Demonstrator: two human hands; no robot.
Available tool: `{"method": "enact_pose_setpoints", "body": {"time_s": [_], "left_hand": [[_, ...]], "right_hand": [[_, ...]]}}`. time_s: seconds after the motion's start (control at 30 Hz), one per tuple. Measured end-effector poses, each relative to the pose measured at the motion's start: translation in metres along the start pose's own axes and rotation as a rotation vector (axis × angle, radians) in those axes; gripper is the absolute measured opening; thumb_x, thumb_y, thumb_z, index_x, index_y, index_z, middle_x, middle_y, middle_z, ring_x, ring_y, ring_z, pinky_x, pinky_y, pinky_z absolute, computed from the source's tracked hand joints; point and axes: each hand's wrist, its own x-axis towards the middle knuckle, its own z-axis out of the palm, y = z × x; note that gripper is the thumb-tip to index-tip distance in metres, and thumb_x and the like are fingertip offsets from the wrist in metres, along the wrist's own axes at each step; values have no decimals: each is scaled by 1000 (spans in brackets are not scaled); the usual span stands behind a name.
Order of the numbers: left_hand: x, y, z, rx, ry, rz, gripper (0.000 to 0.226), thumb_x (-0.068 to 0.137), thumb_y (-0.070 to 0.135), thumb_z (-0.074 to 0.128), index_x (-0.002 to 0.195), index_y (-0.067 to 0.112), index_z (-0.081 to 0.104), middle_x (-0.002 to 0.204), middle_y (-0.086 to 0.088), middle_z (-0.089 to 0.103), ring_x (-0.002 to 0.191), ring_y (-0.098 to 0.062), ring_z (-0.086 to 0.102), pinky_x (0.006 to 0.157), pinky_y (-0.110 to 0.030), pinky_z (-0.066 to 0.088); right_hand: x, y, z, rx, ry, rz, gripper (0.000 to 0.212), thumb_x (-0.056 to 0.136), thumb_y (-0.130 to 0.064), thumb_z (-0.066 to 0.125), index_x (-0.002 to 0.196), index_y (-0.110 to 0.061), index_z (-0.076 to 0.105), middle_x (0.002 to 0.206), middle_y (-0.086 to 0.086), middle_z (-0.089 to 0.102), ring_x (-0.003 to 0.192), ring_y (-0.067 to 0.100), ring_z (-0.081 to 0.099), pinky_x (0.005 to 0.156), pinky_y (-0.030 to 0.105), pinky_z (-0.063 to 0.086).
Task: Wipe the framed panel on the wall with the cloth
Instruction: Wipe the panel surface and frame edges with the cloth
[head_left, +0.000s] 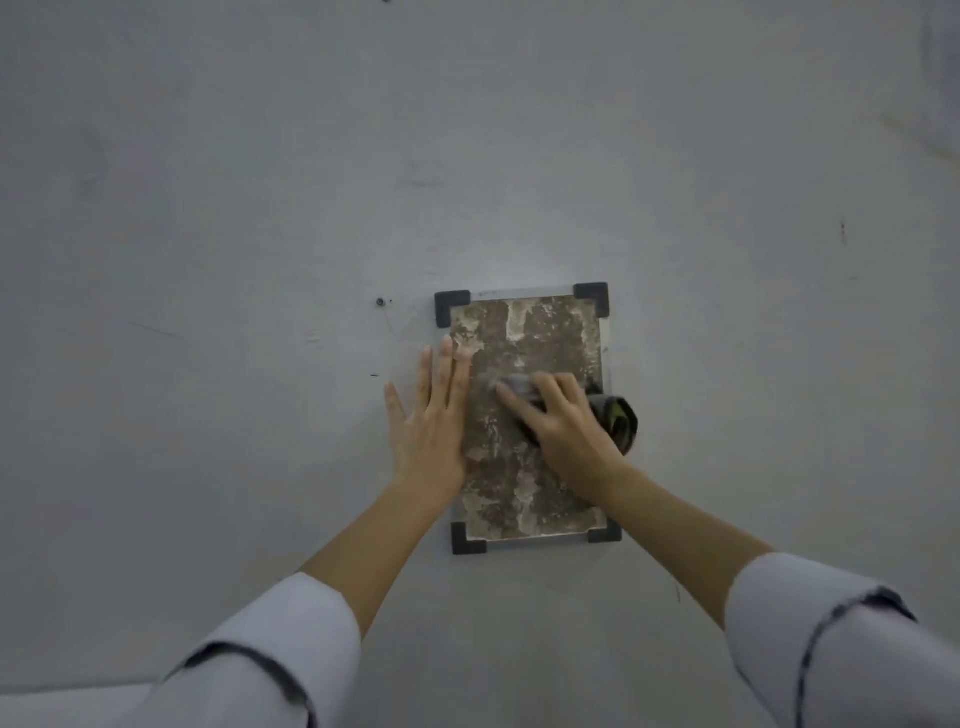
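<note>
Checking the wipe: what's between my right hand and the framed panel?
The dark cloth, held under the right hand against the framed panel, its bunched end sticking out past the panel's right edge. The head view shows it.

A pale grey wall (208, 208) is seen, and a framed panel (540, 332) is mounted flat against it, standing upright. The panel's mottled brown and whitish face is held by four dark corner pieces (451, 306), one at each corner. A small dark round spot (380, 301) is set in the wall just left of the panel's upper left corner. A short dark dash (374, 374) is seen lower down, also left of the panel. Another small dark mark (842, 228) is found well to the right of the panel and above its top edge. The left hand (431, 426) is laid flat with straight fingers across the panel's left edge, partly on the bare wall.
</note>
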Motion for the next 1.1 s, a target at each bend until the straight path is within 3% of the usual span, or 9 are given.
{"method": "enact_pose_setpoints", "body": {"time_s": [0.1,0.23,0.43,0.57,0.67,0.77,0.87,0.97,1.1], "left_hand": [[-3,-1,-2,-13,27,-56,125,81,30,73,145,14,-32,151,-3,-41,143,-26,-29,113,-62,2],[-5,-3,-1,2,-18,-84,145,63,69,72,145,12,-32,154,-7,-35,144,-30,-26,112,-63,-2],[-10,-1,-1,15,-27,-136,141,64,71,69,147,10,-28,156,-12,-31,144,-33,-24,112,-66,6],[-6,-4,12,-45,22,-175,132,73,59,72,148,17,-28,156,-8,-32,144,-30,-26,112,-66,5],[-6,-6,16,-65,53,-209,127,77,51,74,149,20,-26,157,-6,-30,144,-29,-25,111,-67,6],[-9,-5,8,-77,-42,-169,133,71,66,69,146,20,-31,154,-9,-35,142,-32,-29,110,-67,-1],[-12,-4,0,-48,-68,-183,136,68,71,67,147,20,-31,154,-11,-35,142,-34,-28,112,-66,0],[-10,-5,5,-79,-45,-178,134,68,70,68,147,21,-30,154,-10,-34,143,-33,-28,111,-66,-2],[-10,-6,13,-97,52,-192,123,81,55,68,144,26,-34,156,-7,-32,145,-32,-23,111,-67,0]], "right_hand": [[-3,6,-12,46,-56,-111,56,81,-1,66,134,-13,53,113,12,47,99,28,46,83,44,51],[68,26,-41,122,168,188,42,88,-1,55,128,-12,57,103,14,49,91,26,44,76,35,46],[103,0,-22,118,106,254,53,83,7,57,132,-9,52,112,14,48,99,29,44,81,43,50],[44,-33,3,104,-32,26,71,71,3,71,137,-5,46,119,16,48,104,33,44,85,48,51],[33,-29,-2,102,-85,-131,62,73,3,69,132,-8,53,116,14,50,101,29,44,85,44,50],[66,-12,-17,99,30,-3,45,81,1,66,124,-11,61,109,13,52,99,26,45,81,39,52],[96,-6,-24,127,128,208,49,82,8,63,127,-11,60,106,14,50,95,30,46,78,40,52],[76,-23,-8,112,45,111,56,78,8,65,131,-10,55,114,14,51,103,33,46,85,48,51],[2,-42,12,143,-130,-115,59,79,-7,70,135,-11,50,116,12,48,101,29,45,85,43,49]]}}
